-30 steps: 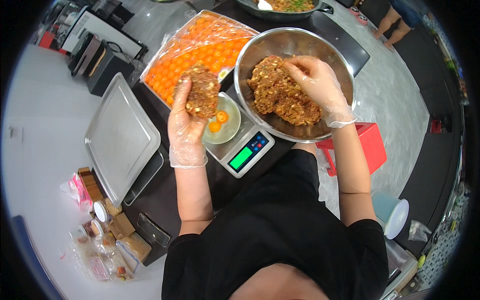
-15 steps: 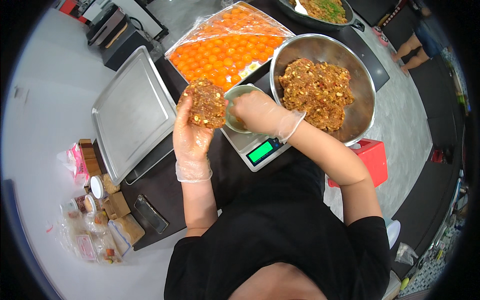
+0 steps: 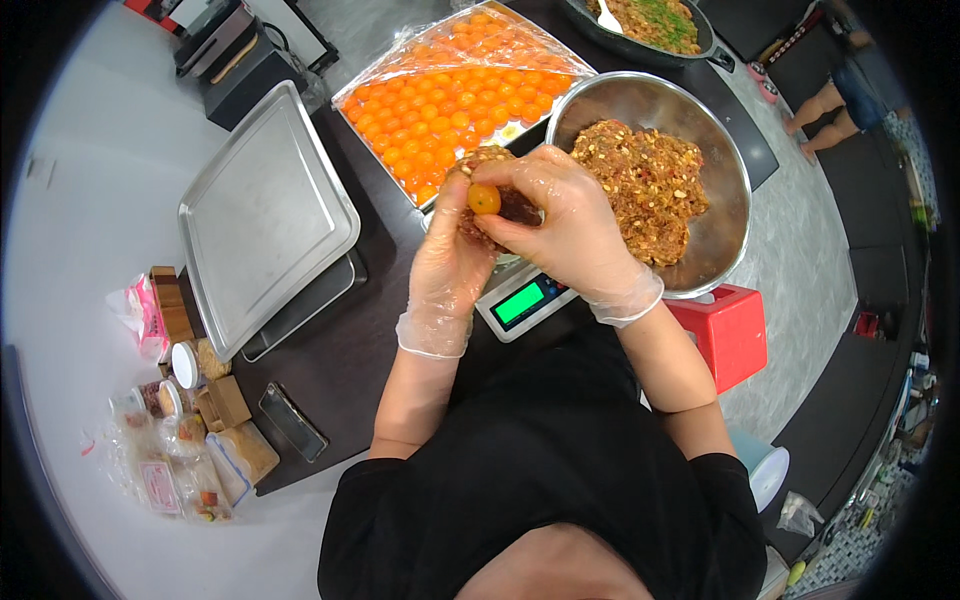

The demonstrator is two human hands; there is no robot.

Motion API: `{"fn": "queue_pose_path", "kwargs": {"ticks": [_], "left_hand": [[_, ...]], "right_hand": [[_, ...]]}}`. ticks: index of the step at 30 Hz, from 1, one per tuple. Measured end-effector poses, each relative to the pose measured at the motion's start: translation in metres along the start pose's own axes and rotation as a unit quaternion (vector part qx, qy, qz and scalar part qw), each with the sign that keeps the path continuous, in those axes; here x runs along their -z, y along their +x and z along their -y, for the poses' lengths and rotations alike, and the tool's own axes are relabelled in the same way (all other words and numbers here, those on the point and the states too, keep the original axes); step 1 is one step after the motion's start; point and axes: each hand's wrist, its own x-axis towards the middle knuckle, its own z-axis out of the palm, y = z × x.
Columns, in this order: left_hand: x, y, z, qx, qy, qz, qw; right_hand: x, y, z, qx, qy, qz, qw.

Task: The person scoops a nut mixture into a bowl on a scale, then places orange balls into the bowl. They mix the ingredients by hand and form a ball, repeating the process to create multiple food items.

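I have a dark brown tabletop [image 3: 345, 375] running under most of the work. On its left I see a silver rectangular metal tray [image 3: 265, 205] with rounded corners, lying tilted over a darker metal tray [image 3: 325, 290]. Beyond the hands sits a shallow square-cornered tray [image 3: 378, 158], filled with rows of round orange yolks [image 3: 440, 110], its far part covered by clear crinkled film [image 3: 470, 50]. Just right of that I have a wide round stainless-steel bowl [image 3: 724, 225] holding a lumpy reddish-brown mixture [image 3: 650, 185] flecked with pale pieces. Farther off, at the top edge of my view, is a round black pan [image 3: 690, 58] with brown and green food and a white spoon [image 3: 607, 15]. A red plastic box [image 3: 725, 335] shows below the bowl. Nearer the middle I see a silver kitchen scale [image 3: 523, 300] with a lit green display, partly hidden by the hands.

Both hands wear clear thin gloves. The left hand [image 3: 447, 262] is cupped around a flattened brown patty [image 3: 485, 157], most of it blocked from me by the right hand [image 3: 568, 208]. The right thumb and forefinger are pinched narrow on a single glossy orange yolk [image 3: 484, 198], in front of the patty; whether the two touch, I cannot tell.
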Motion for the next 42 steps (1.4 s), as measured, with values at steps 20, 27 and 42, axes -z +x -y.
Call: {"fn": "queue_pose_path", "kwargs": {"ticks": [20, 27, 42], "left_hand": [[0.033, -0.014, -0.050, -0.093, 0.042, -0.090, 0.991], [0.033, -0.020, -0.050, -0.069, 0.004, -0.074, 0.995], [0.033, -0.017, -0.042, -0.059, 0.018, -0.038, 0.997]], "right_hand": [[-0.008, -0.004, -0.031, -0.037, -0.162, 0.183, 0.969], [-0.054, 0.002, -0.039, -0.054, -0.336, 0.298, 0.892], [-0.043, -0.004, -0.034, -0.035, -0.221, 0.173, 0.959]]}}
